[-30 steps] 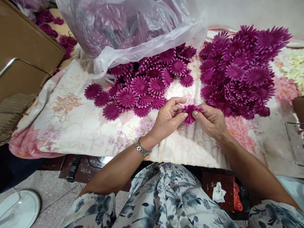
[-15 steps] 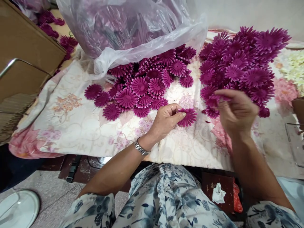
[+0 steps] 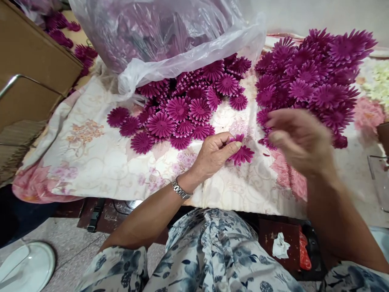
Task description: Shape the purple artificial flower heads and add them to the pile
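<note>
Thumb and forefinger of my left hand (image 3: 212, 154) pinch a purple artificial flower head (image 3: 243, 155), held low over the cloth. Its petals fan out to the right of the thumb. My right hand (image 3: 304, 142) is raised at the near edge of a tall heap of purple flower heads (image 3: 316, 75). Motion smears its fingers, and I can make out nothing in them. A looser pile of the same flower heads (image 3: 178, 109) lies beyond my left hand, spreading from under the mouth of a clear plastic bag (image 3: 182, 44).
A floral cloth (image 3: 109, 170) covers the table. At the left stands a cardboard box (image 3: 36, 52) with a metal rod, and more purple flower heads (image 3: 59, 36) lie behind it. Pale yellow-green blossoms (image 3: 378, 83) sit at the far right. Crumpled white paper (image 3: 281, 245) rests below the table edge.
My right hand has swung slightly, now blurred, and the purple piece in its fingers no longer shows. The flower head in my left hand sits turned, with its petals spread differently.
</note>
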The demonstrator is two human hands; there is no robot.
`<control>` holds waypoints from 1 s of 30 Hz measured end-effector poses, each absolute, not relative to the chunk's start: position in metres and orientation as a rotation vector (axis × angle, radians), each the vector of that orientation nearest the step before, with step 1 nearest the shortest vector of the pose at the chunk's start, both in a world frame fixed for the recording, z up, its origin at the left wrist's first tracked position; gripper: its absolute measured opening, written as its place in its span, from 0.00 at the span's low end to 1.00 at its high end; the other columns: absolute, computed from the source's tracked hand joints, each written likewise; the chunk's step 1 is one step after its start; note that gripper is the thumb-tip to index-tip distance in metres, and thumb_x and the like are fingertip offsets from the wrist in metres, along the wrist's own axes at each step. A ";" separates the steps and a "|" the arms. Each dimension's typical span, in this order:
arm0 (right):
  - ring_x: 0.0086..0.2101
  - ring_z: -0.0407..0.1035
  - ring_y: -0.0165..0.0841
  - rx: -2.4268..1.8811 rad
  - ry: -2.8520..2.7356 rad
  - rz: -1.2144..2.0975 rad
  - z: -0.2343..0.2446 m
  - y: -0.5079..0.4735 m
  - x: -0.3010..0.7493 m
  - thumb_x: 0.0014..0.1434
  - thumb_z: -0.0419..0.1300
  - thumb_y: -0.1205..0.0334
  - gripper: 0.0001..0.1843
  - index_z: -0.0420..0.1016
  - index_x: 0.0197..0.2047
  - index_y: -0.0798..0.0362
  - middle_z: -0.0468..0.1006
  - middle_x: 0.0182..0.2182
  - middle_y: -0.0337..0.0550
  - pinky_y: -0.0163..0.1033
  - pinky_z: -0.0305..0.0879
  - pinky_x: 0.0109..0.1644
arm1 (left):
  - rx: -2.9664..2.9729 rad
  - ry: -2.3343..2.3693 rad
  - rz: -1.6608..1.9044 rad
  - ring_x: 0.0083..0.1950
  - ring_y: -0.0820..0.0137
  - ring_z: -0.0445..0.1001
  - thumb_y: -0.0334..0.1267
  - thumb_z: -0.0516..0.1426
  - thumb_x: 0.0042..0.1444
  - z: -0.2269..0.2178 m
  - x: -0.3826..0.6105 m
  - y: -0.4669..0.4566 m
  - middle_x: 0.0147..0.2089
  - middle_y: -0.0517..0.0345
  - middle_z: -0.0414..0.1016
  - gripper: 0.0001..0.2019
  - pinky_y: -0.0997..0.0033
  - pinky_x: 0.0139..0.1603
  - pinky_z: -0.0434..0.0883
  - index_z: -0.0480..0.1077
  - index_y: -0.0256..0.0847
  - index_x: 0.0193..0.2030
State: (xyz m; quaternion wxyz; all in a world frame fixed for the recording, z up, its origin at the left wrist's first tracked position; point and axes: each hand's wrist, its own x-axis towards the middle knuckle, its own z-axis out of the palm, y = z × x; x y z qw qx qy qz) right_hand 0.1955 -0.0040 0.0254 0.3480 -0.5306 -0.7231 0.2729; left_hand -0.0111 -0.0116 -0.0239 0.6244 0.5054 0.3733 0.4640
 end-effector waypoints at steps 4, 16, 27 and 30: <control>0.27 0.66 0.25 -1.154 -1.564 1.479 0.003 -0.012 0.151 0.50 0.66 0.48 0.21 0.69 0.41 0.52 0.72 0.29 0.37 0.32 0.65 0.28 | 1.195 0.844 1.037 0.21 0.79 0.56 0.50 0.60 0.52 -0.020 -0.012 -0.013 0.19 0.64 0.59 0.20 0.74 0.22 0.54 0.62 0.39 0.20; 0.26 0.64 0.24 -1.123 -1.424 1.344 -0.010 -0.015 0.152 0.45 0.70 0.55 0.16 0.67 0.29 0.52 0.69 0.25 0.33 0.32 0.65 0.29 | 1.166 0.836 1.139 0.26 0.77 0.65 0.38 0.62 0.49 -0.020 -0.008 -0.012 0.26 0.63 0.67 0.08 0.75 0.27 0.64 0.67 0.38 0.28; 0.32 0.70 0.28 -1.167 -1.732 0.902 -0.013 -0.022 0.151 0.57 0.59 0.64 0.03 0.71 0.37 0.51 0.74 0.31 0.38 0.35 0.67 0.37 | 1.339 0.935 1.277 0.32 0.76 0.67 0.27 0.57 0.48 -0.023 -0.004 -0.015 0.30 0.62 0.68 0.05 0.76 0.34 0.66 0.66 0.39 0.31; 0.34 0.71 0.29 -1.191 -1.840 0.708 -0.009 -0.024 0.150 0.57 0.57 0.67 0.05 0.72 0.39 0.52 0.76 0.33 0.40 0.37 0.69 0.39 | 1.245 0.870 1.207 0.33 0.76 0.67 0.28 0.58 0.48 -0.022 -0.004 -0.015 0.33 0.62 0.68 0.08 0.76 0.34 0.67 0.66 0.39 0.35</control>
